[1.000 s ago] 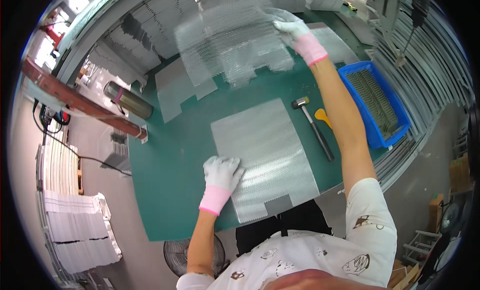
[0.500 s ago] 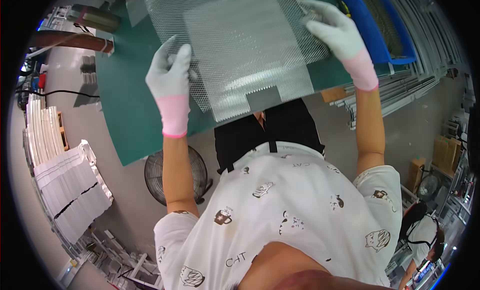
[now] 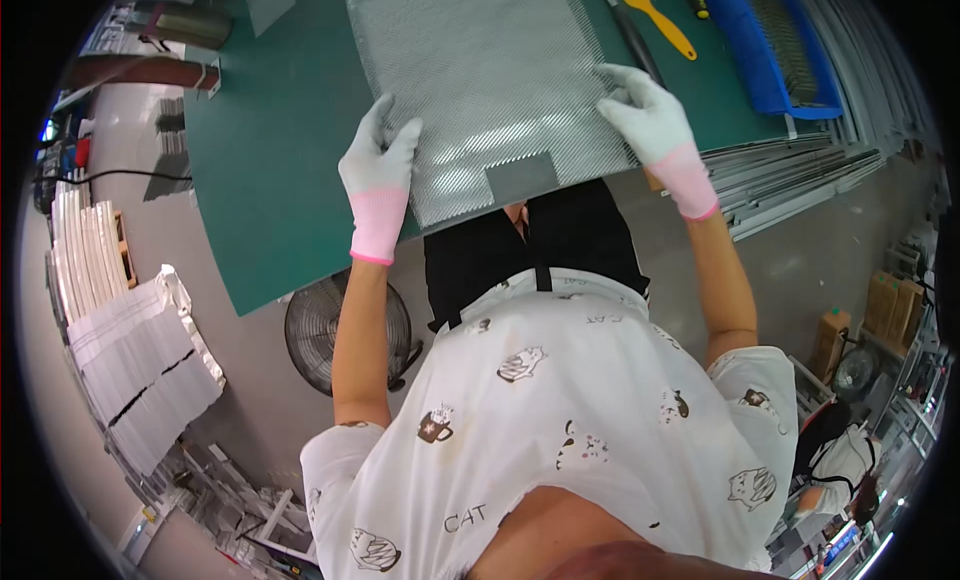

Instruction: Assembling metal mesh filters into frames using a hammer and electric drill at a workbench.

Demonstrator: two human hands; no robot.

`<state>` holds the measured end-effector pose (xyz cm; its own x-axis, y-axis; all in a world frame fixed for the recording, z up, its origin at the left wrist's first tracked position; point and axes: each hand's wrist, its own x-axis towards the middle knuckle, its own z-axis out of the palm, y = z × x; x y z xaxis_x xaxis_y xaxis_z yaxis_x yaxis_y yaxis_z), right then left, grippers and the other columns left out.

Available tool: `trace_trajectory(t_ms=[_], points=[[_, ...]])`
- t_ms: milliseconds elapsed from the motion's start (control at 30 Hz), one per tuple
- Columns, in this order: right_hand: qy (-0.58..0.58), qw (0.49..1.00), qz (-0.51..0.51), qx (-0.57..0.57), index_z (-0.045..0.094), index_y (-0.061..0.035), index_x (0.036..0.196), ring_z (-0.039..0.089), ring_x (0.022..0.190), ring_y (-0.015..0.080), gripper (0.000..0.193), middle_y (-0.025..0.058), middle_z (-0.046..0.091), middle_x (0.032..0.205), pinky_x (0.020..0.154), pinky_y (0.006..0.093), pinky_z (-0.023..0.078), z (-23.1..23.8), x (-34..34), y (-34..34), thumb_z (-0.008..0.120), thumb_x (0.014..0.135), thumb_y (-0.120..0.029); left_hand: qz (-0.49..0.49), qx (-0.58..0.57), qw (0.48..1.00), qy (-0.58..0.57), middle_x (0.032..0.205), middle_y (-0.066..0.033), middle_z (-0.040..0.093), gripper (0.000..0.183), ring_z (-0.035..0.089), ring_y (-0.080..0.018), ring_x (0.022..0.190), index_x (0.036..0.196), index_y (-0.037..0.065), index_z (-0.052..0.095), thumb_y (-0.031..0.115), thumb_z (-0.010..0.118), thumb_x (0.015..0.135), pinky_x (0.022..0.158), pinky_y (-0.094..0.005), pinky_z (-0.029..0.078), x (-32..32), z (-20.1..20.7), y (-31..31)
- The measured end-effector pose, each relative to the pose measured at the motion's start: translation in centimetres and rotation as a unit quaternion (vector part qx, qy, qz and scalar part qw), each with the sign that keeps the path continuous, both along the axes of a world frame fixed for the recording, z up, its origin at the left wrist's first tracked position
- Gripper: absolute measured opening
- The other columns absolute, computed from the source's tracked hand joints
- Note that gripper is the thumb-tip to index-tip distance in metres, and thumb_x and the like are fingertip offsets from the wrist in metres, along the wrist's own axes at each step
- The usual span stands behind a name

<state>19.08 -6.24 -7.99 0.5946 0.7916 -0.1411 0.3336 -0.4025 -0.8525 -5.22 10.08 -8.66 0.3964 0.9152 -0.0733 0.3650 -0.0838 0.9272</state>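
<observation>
Silver mesh sheet (image 3: 480, 70): thin, see-through and roughly rectangular, with a fine repeating weave and bright glints; it lies between the two hands on the green tabletop (image 3: 270, 180), its near end at the front edge, where a rectangular notch shows dark grey.
Left hand (image 3: 378, 165): in a white glove with a stretchy pink cuff, at the sheet's left edge; thumb and fingers are parted and gently curled, and I cannot tell whether they pinch the mesh.
Right hand (image 3: 650, 125): gloved alike, at the right edge, fingers bent inward; whether it grips or merely touches, I cannot tell.
Yellow scraper (image 3: 660, 25): smooth and flat, slender at one end, lying right of the sheet beside a long dark handle (image 3: 635, 45).
Blue bin (image 3: 755, 70): deep, straight-walled, filled with closely packed, ridged pieces (image 3: 790, 60).
Black fan (image 3: 345, 335): round wire grille, below the tabletop's left side.
White shirt (image 3: 560, 380): soft cloth printed with small cartoon animals and mugs.
</observation>
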Motion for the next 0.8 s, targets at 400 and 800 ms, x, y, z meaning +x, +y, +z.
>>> trace_trajectory(t_ms=[400, 800], points=[[-0.068, 0.995, -0.012, -0.077, 0.054, -0.0061, 0.125, 0.060, 0.087, 0.0221, 0.048, 0.0120, 0.063, 0.093, 0.081, 0.0310, 0.048, -1.5, 0.4, 0.7, 0.063, 0.080, -0.021, 0.021, 0.050, 0.994, 0.092, 0.059, -0.0019, 0.052, 0.051, 0.047, -0.0073, 0.054, 0.126, 0.001, 0.053, 0.023, 0.069, 0.083, 0.055, -0.0241, 0.043, 0.8, -1.1, -0.6], [-0.621, 0.753, 0.186, -0.118, 0.063, -0.0087, 0.110, 0.054, 0.099, 0.0291, 0.035, 0.0094, 0.056, 0.107, 0.082, 0.0413, 0.044, 2.0, 0.3, 4.7, 0.060, 0.078, -0.021, -0.127, 0.463, 0.786, 0.389, 0.112, -0.0080, 0.057, 0.050, 0.046, -0.0245, 0.116, 0.116, 0.014, 0.057, 0.026, 0.071, 0.069, 0.094, -0.0430, 0.033, 2.9, 2.9, 1.9]])
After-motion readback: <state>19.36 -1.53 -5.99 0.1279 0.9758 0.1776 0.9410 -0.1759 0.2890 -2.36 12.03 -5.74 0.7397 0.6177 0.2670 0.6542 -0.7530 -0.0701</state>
